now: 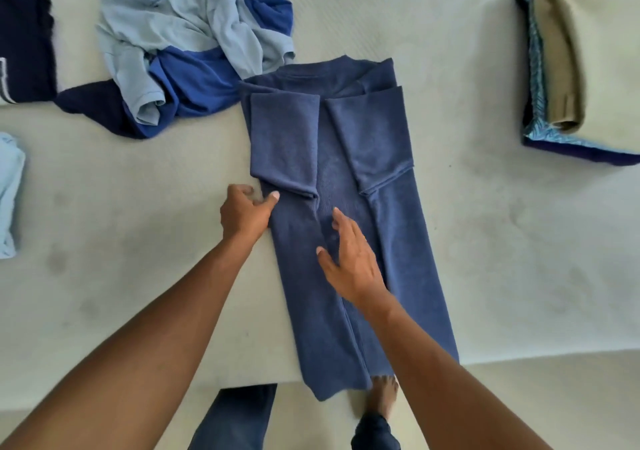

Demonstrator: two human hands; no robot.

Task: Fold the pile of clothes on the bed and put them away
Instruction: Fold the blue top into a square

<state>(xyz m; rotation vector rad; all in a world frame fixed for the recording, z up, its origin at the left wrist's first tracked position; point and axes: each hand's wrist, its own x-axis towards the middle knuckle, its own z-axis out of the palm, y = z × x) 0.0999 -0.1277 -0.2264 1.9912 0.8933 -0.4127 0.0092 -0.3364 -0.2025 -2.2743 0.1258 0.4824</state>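
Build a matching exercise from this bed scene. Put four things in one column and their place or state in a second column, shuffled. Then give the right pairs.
Things
1. blue shirt
2. crumpled pile
3. folded stack
4. right hand

Place or state
A. right side of the bed, neatly layered
B. lying flat on the blue shirt, fingers straight
C. upper left of the bed, not folded
D. in the middle, sleeves folded in, hem hanging over the bed's near edge

Pairs: 1-D, 2-C, 3-A, 4-B
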